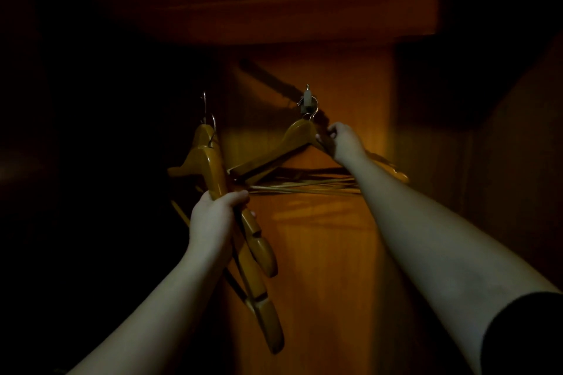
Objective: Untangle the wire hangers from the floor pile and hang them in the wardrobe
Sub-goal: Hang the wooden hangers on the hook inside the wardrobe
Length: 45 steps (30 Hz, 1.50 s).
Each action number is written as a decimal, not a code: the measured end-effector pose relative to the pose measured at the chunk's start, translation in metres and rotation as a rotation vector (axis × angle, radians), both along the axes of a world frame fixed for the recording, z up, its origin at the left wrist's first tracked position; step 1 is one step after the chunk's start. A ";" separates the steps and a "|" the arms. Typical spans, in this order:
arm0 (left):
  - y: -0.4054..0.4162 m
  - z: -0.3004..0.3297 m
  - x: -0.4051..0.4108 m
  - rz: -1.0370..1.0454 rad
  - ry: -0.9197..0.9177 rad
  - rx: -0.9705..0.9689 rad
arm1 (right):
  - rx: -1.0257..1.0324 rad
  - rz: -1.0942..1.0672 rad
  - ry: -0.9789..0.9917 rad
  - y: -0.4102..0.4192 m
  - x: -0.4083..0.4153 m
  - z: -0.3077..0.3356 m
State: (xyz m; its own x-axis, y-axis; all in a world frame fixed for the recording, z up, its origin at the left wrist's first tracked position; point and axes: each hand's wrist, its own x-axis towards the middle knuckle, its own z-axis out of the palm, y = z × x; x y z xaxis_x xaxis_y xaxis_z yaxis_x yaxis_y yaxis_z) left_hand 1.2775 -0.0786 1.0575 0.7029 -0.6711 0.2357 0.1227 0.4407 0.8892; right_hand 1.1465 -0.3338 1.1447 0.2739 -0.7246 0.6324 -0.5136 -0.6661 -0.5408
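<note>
I look into a dim wooden wardrobe. My left hand grips a bundle of yellow wooden hangers with metal hooks, held upright at the left. My right hand reaches further in and grips the right shoulder of another wooden hanger. That hanger's metal hook sits at a small pale fitting on a dark bar high on the back panel. Behind it, thin lower bars of more hangers lie roughly level.
The wardrobe's back panel glows orange in the middle. A wooden shelf runs overhead. The right side wall stands close to my right arm, and the left side is too dark to make out.
</note>
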 end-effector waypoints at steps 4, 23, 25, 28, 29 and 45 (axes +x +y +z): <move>0.000 -0.002 0.001 0.001 0.002 0.012 | -0.056 -0.037 -0.013 -0.004 -0.001 0.005; 0.006 -0.015 0.008 0.017 0.038 0.044 | 0.035 0.028 -0.051 0.000 0.017 -0.008; 0.006 -0.016 0.009 0.019 0.035 0.046 | 0.074 0.027 -0.068 -0.004 0.019 -0.006; 0.007 -0.017 0.010 0.028 0.037 0.051 | 0.103 0.024 -0.077 -0.003 0.019 -0.006; 0.007 -0.018 0.010 0.027 0.036 0.053 | 0.111 0.024 -0.087 -0.002 0.020 -0.006; 0.026 -0.036 0.001 -0.078 -0.005 0.083 | -0.046 -0.103 -0.197 0.035 0.015 -0.025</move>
